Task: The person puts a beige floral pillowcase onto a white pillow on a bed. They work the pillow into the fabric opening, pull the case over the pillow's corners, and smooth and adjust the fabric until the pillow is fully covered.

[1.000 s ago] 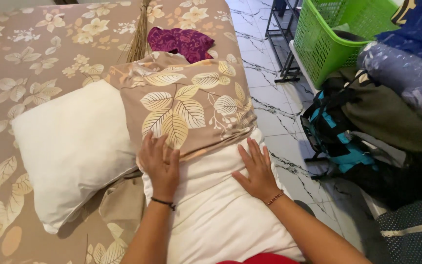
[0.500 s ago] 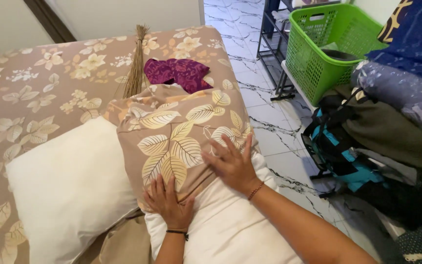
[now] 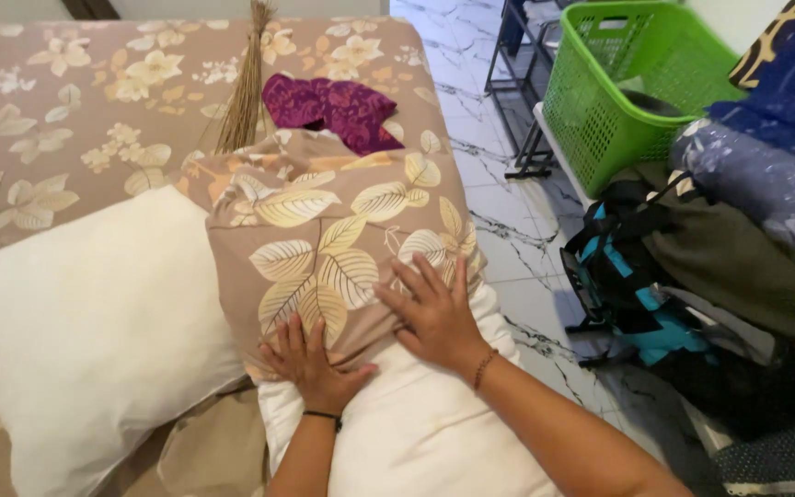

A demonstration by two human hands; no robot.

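Marble-veined white floor tiles (image 3: pixel 499 239) run along the right of the bed (image 3: pixel 66 101), which is covered in a beige sheet printed with pale leaves and flowers. I lean over its near corner, where a white pillow (image 3: pixel 416 433) lies half inside a beige leaf-print pillowcase (image 3: pixel 324 230). My left hand (image 3: pixel 310 364) lies flat on the lower hem of the pillowcase, fingers spread and pressing down, gripping nothing. My right hand (image 3: pixel 434 313) is open too, palm down with fingers fanned across the fabric near its right edge, just beside the left one. Neither hand is clenched; both only rest on the cloth. Touching the pillowcase on its left side lies a second bare white pillow (image 3: pixel 94 331), reaching to the left border of the view. Beyond the pillowcase a purple cloth (image 3: pixel 333 106) sits on the sheet beside a bundle broom of thin sticks (image 3: pixel 243 87). To the right the bed ends close to my right hand, then comes an open strip of floor. Further right stand a green laundry basket (image 3: pixel 618 101), a teal and black bag (image 3: pixel 627 276) and piled dark fabrics (image 3: pixel 738 248), well apart from the pillow
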